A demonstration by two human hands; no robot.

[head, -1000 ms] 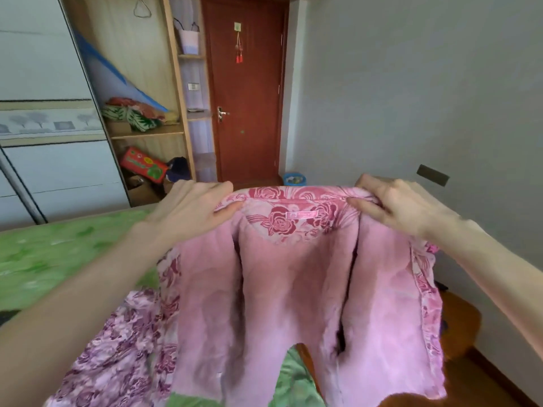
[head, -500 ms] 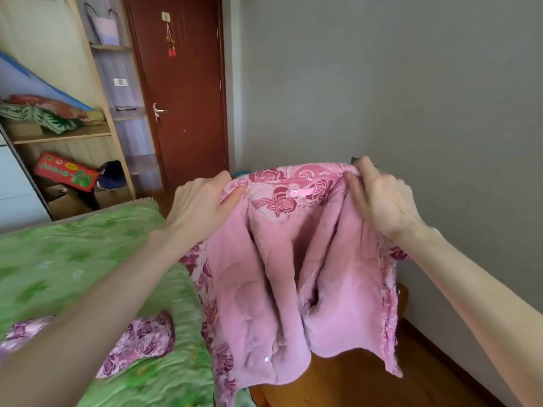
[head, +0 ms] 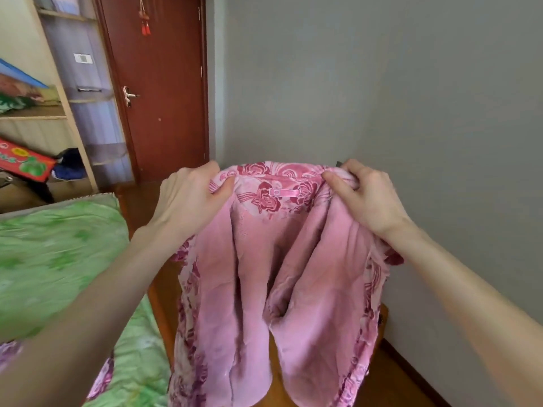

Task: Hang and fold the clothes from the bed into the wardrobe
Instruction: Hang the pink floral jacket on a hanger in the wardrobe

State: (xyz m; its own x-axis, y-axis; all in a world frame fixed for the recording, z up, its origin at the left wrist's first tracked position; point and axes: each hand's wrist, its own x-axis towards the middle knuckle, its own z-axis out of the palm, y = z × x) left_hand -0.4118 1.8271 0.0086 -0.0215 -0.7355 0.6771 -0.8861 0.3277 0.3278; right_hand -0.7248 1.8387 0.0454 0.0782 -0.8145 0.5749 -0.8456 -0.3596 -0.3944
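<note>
A grey wall (head: 382, 83) fills the right of the room, a red-brown door (head: 158, 83) stands shut at the back, and the open wardrobe (head: 70, 118) with its wooden shelves sits at the far left. The bed (head: 58, 254), under a green cover, runs along the lower left.

In front of the wall a pink jacket (head: 264, 274) hangs in the air, clear of the bed and over the wooden floor (head: 390, 386). Its fleecy lining faces the camera, with the rose-printed collar and a small label (head: 284, 192) at the top. The left hand (head: 191, 201) grips the collar's left end, thumb on the lining and fingers curled behind the fabric. The right hand (head: 364, 195) pinches the right end, bunching the cloth under its curled fingers.

As for progress, the jacket is lifted and spread by the shoulders, but it is neither on a hanger nor folded, and the wardrobe is well apart from it. No hanger shows in view. A second printed garment (head: 8, 351) lies on the bed at the lower left edge, so at least that piece is also left. Some bundled things already sit on a wardrobe shelf; whether they belong to this task I cannot tell. The work looks to be at an early or middle stage.
</note>
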